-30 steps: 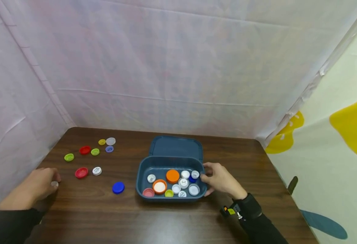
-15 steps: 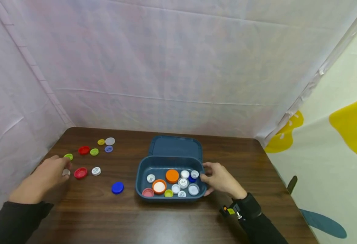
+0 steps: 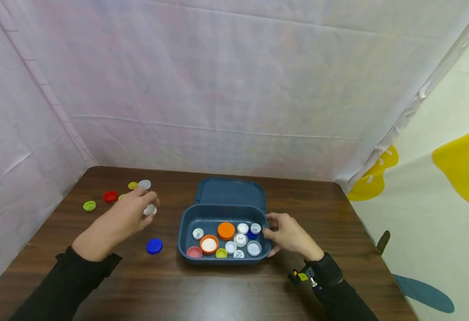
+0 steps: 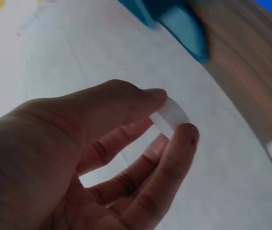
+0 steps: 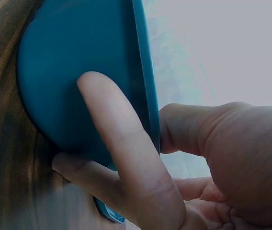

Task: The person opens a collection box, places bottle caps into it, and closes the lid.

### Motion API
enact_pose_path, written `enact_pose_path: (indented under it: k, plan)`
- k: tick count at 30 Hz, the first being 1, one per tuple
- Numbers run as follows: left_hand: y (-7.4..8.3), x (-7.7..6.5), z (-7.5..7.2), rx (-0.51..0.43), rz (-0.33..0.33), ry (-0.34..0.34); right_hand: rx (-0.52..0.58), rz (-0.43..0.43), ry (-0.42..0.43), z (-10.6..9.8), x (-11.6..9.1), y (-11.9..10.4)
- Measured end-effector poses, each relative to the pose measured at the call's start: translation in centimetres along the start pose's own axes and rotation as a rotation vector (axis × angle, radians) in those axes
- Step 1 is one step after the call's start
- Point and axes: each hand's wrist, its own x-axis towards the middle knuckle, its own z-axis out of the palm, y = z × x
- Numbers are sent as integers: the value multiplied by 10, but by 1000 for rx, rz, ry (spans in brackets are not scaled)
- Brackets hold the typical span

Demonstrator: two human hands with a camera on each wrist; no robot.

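Observation:
My left hand (image 3: pixel 118 218) is in the air over the left side of the table. Between thumb and fingertips it pinches a white bottle cap (image 4: pixel 173 115), seen edge-on in the left wrist view. My right hand (image 3: pixel 292 236) holds the right end of a dark blue plastic box (image 3: pixel 224 262), thumb at the rim and fingers against the outer wall (image 5: pixel 73 91). Inside the box lie several bottle caps, among them an orange cap (image 3: pixel 226 231), a yellow-green cap (image 3: pixel 221 253) and white ones. The left hand hides some caps lying beneath it.
Loose caps lie on the brown table (image 3: pixel 218 294): a blue cap (image 3: pixel 154 246) left of the box, a green cap (image 3: pixel 89 206), a red cap (image 3: pixel 110 196) and a yellow cap (image 3: pixel 132 185) farther back. The box's lid (image 3: pixel 230 192) lies behind it. White cloth (image 3: pixel 218 89) closes off the back.
My left hand has moved right and away from the table's left edge, carrying the white cap over the loose caps. The right hand and the box have stayed in place.

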Motion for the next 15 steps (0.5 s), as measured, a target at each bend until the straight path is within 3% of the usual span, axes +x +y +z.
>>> enact_pose_path:
  k: [8, 15]
  plan:
    - [63, 29, 17, -94, 68, -78, -7, -9, -1, 0, 1, 1]
    - [87, 36, 35, -161, 67, -191, -12, -6, 5, 0, 0, 1]
